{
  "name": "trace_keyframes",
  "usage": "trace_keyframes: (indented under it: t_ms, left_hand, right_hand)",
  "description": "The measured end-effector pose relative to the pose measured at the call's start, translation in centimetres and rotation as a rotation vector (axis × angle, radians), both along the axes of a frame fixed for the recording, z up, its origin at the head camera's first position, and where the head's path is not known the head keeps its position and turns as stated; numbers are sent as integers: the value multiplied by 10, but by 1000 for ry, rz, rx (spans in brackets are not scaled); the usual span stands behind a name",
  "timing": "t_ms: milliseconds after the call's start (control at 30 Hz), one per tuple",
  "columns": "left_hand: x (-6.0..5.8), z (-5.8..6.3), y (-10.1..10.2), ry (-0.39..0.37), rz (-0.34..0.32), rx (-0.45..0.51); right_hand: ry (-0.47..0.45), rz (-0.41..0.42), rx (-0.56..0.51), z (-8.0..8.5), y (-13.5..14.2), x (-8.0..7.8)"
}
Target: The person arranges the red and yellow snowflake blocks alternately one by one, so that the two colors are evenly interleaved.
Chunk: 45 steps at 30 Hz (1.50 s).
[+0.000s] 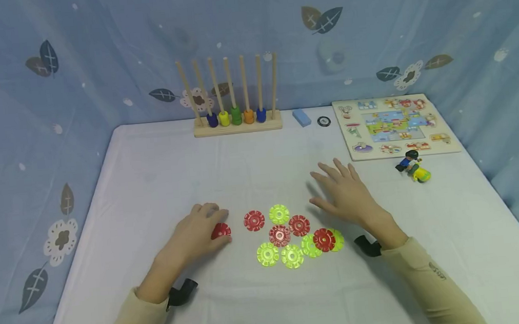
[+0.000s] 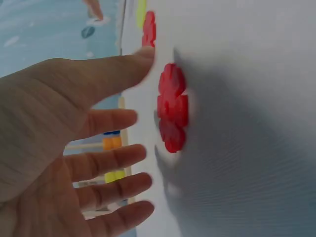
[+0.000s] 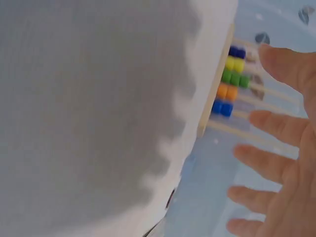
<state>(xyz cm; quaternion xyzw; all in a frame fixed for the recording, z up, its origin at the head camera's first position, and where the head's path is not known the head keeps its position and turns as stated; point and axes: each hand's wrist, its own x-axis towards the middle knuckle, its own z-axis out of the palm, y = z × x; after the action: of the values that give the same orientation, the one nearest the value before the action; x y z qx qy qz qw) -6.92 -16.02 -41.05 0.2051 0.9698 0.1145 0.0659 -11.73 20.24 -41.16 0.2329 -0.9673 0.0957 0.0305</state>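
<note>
While the head view shows the left hand (image 1: 197, 233) just beside a red, notched, plastic-looking disc (image 1: 221, 230) on the white-clothed table (image 1: 159, 176), the right hand (image 1: 348, 196) hovers near red and yellow-green discs (image 1: 267, 254). In the left wrist view, the parted fingers hold nothing: apparently a reach; lifting would call for a pinch. The right wrist view shows spread, empty fingers.

red disc (image 1: 221, 230) pt. hid. by L hand (image 1: 197, 233), R hand (image 3: 297, 180) cut off in R-wrist view, sleeve print (image 1: 437, 271) illeg.
</note>
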Motion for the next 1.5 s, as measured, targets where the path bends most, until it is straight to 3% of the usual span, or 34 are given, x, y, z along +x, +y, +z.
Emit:
trace_keyframes:
  t_ms: [100, 233, 467, 567, 800, 967, 1067, 1167, 1400, 1500]
  left_hand:
    - [6, -2, -1, -31, -10, 30]
    - [9, -6, -2, -18, -49, 53]
    - [10, -10, -1, -28, -103, 94]
    - [11, -10, 0, -64, -116, 104]
    - [11, -11, 3, -141, -126, 64]
    - [5, -7, 4, -28, -153, -43]
    - [-6, -3, 4, 66, -162, -97]
    - [-26, 0, 3, 92, -141, -123]
    - [-97, 4, -2, -9, -99, -164]
    - [-116, 4, -1, -18, -97, -180]
  right_hand:
    - [-37, 102, 46, 2, -13, 3]
    - [-82, 277, 85, 5, -35, 2]
    - [-66, 567, 133, -1, -68, -4]
    - [-126, 587, 149, -2, -74, -5]
    - [-379, 497, 134, -1, -79, -5]
    - [-397, 479, 151, 1, -84, -10]
    - [-375, 473, 176, 2, -87, -13]
    - [-372, 475, 190, 3, -89, -14]
    - [-366, 492, 155, 2, -88, -15]
    - [-364, 503, 135, 1, -87, -15]
